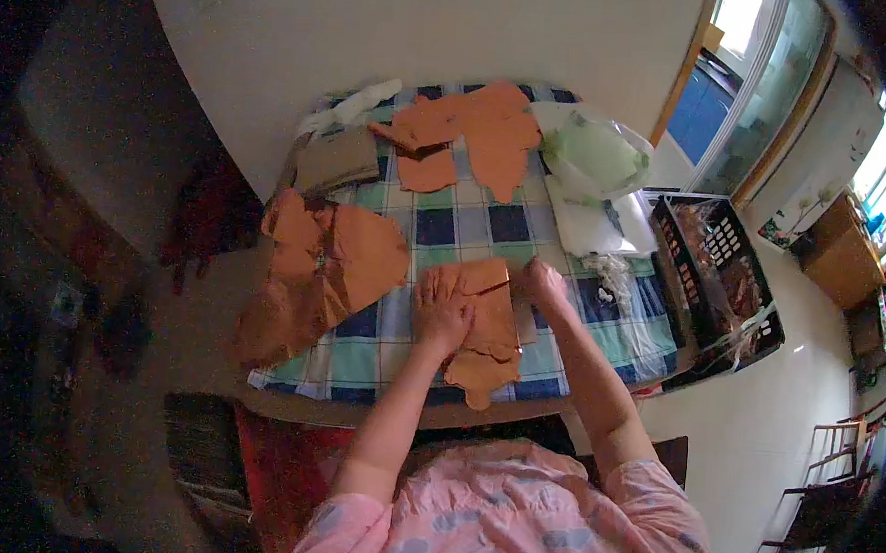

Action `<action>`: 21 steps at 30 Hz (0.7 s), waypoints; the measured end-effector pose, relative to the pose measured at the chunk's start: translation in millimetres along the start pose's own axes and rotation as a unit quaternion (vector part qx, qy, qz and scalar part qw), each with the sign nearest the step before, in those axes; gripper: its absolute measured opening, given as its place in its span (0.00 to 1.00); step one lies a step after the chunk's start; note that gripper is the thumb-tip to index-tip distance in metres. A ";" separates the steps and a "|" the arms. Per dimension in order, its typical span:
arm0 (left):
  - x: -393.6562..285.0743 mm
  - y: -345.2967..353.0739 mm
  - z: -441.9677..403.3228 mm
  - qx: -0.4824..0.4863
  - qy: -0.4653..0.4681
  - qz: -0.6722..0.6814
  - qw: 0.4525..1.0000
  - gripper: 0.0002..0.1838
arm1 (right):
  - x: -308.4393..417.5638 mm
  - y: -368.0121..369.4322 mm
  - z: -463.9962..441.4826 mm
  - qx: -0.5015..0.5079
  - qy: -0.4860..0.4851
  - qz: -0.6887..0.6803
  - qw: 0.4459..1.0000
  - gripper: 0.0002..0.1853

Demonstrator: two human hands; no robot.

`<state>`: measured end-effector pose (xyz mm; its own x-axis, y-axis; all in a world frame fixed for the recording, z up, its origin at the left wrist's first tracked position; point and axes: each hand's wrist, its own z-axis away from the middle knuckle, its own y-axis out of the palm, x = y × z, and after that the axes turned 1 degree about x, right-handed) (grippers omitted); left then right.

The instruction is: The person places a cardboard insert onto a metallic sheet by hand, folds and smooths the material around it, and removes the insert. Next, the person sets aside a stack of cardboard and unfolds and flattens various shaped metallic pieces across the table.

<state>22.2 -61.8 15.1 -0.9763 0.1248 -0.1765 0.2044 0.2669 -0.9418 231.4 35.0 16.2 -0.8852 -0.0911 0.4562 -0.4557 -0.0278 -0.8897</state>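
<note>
A folded orange-brown sheet (489, 324) with scalloped edges lies at the near middle of the table; I cannot tell if it is fabric, leather or paper. My left hand (444, 309) rests on its left part, fingers stretched out and pressing flat. My right hand (543, 282) is closed at the sheet's upper right edge, and what its fingers hold is hidden. A strip of dull brown board (527, 321) shows along the sheet's right side. To the left lies a large creased orange-brown sheet (348, 267), overhanging the table edge.
More orange-brown pieces (496, 129) lie at the back beside a brown flat stack (337, 161). A pale green plastic bag (598, 154), white sheets (601, 225) and crumpled clear plastic (622, 296) occupy the right side. A black crate (689, 274) stands beyond the checked tablecloth (369, 358).
</note>
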 end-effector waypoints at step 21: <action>16.9 15.1 -50.5 0.016 -0.039 0.019 0.999 0.31 | 8.5 -14.7 14.9 -0.073 -0.038 -0.009 0.997 0.17</action>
<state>12.3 -7.4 12.3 -0.9708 0.0594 -0.2323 0.2398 0.2334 -0.9424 232.0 19.9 32.8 -0.8691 -0.1682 0.4651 -0.4858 0.1139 -0.8666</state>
